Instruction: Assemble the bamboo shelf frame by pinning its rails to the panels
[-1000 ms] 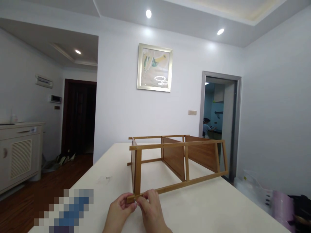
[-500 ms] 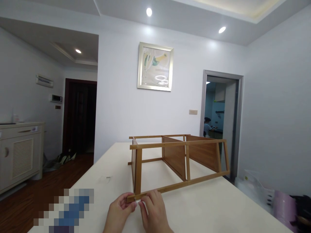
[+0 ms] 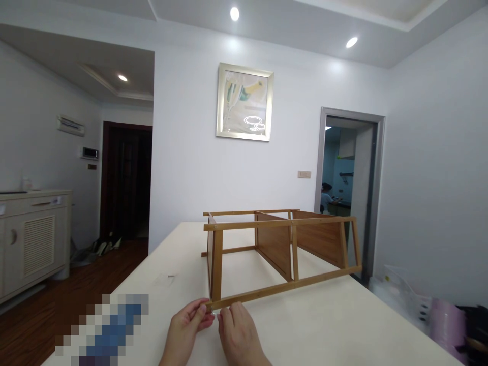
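Observation:
A bamboo shelf frame [image 3: 282,244] lies on its side on the white table [image 3: 328,325]. My left hand [image 3: 186,328] grips the near end of the frame's lower rail with thumb and fingers. My right hand [image 3: 236,335] is just right of it, fingers pinched on a small metal piece [image 3: 215,315] at the rail's underside near the corner. I cannot make out what the piece is.
A small clear packet [image 3: 166,278] lies on the table left of the frame. A blurred-out patch sits at the near left. Bags and a purple roll [image 3: 442,323] are at the right. A person stands in the far doorway [image 3: 327,199]. A white cabinet [image 3: 30,244] stands at the left.
The view has tilted down slightly. My hands stay at the rail's near corner; my right fingers have shifted a little along the rail.

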`<state>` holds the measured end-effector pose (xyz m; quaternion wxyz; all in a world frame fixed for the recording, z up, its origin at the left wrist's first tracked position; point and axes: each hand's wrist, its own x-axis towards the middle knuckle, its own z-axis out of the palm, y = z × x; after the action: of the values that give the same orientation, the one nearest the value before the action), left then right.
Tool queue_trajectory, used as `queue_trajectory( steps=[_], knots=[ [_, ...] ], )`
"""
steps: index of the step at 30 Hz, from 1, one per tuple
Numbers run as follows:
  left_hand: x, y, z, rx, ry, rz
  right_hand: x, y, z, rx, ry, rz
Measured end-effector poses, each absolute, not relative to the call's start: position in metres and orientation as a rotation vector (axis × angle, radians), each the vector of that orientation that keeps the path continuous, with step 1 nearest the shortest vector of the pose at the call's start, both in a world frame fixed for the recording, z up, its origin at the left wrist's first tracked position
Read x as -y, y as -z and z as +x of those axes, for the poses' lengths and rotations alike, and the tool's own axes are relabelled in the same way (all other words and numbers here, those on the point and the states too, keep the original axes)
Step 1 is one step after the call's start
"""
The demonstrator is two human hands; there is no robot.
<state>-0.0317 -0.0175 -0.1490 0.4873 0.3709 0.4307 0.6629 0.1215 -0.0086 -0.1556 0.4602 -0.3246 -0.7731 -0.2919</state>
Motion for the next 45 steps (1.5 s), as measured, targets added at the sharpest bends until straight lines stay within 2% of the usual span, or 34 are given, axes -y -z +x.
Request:
queue_trajectory(
  steps=[8,19,27,36,41,45],
  knots=[
    [0.016,0.151,-0.034,-1.024,-1.608,0.869,0.004,0.163,0.115,1.958,0.666,-0.802],
    [0.015,0.156,-0.035,-1.052,-1.618,0.913,0.011,0.147,0.118,2.034,0.476,-0.777],
    [0.007,0.167,-0.053,-1.230,-1.678,0.930,0.013,0.151,0.123,2.006,0.290,-0.751],
    [-0.004,0.182,-0.074,-1.398,-1.919,0.573,-0.027,0.134,0.234,1.540,0.170,-1.077],
    [-0.007,0.182,-0.078,-1.420,-1.987,0.484,-0.033,0.131,0.285,1.916,-0.005,-1.252],
    [-0.004,0.183,-0.085,-1.534,-2.038,0.528,-0.023,0.127,0.292,2.229,0.064,-1.190]
  ],
)
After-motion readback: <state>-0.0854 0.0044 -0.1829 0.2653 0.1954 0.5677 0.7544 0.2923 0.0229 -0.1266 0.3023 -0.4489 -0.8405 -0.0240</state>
